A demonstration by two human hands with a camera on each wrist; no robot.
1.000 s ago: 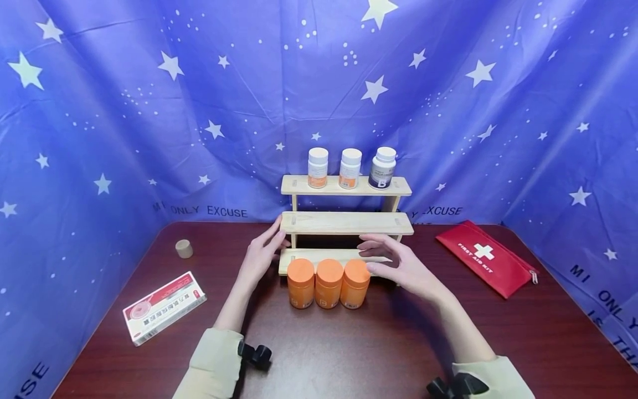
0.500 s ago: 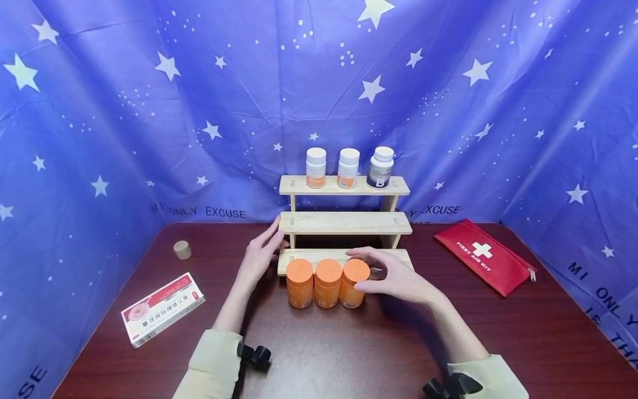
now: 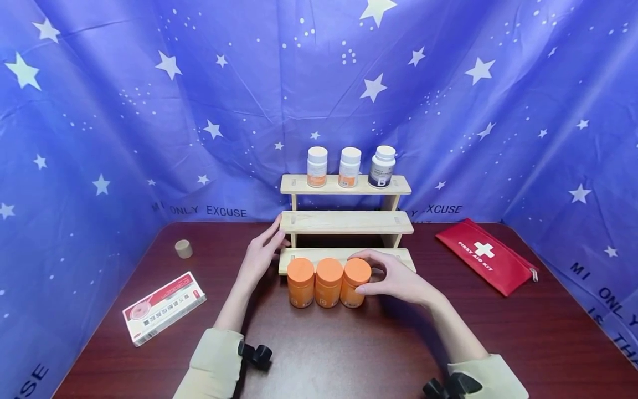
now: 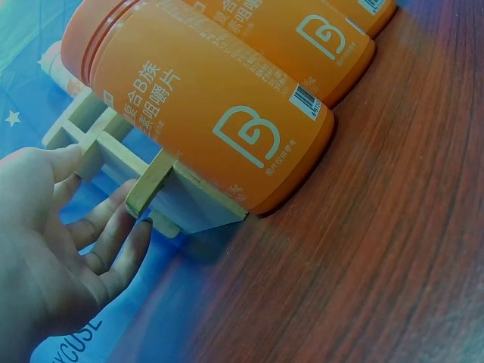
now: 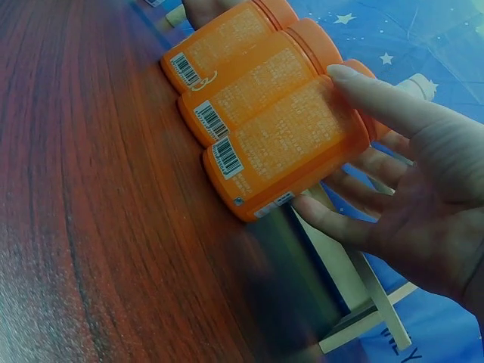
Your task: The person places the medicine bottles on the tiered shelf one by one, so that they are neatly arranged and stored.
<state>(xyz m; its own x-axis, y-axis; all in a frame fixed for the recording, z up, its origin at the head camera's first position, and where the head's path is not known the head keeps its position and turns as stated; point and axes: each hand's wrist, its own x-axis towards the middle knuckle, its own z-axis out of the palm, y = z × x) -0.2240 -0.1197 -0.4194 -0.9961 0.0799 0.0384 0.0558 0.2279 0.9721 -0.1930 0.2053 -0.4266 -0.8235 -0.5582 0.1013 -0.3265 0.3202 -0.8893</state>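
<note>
Three orange jars with orange lids stand side by side on the table, in front of a three-tier wooden rack (image 3: 347, 223). My right hand (image 3: 396, 277) grips the right jar (image 3: 353, 298), thumb on its near side and fingers round behind. The right wrist view shows the thumb (image 5: 344, 72) up near the lid. The middle jar (image 3: 328, 288) and left jar (image 3: 301, 288) stand close beside it. My left hand (image 3: 259, 252) touches the rack's left end with its fingers loosely extended, as the left wrist view also shows.
On the top tier stand two white-and-orange bottles (image 3: 317, 168) and a white-and-dark-blue one (image 3: 382, 168). A red first aid pouch (image 3: 485, 257) lies right. At left are a white-and-red medicine box (image 3: 164, 309) and a small beige cup-like piece (image 3: 184, 249). A starry blue curtain (image 3: 224, 100) hangs behind.
My right hand has moved left and slightly down from beside the right jar and now holds it. My left hand has stayed at the rack's end; the jars have not visibly moved.
</note>
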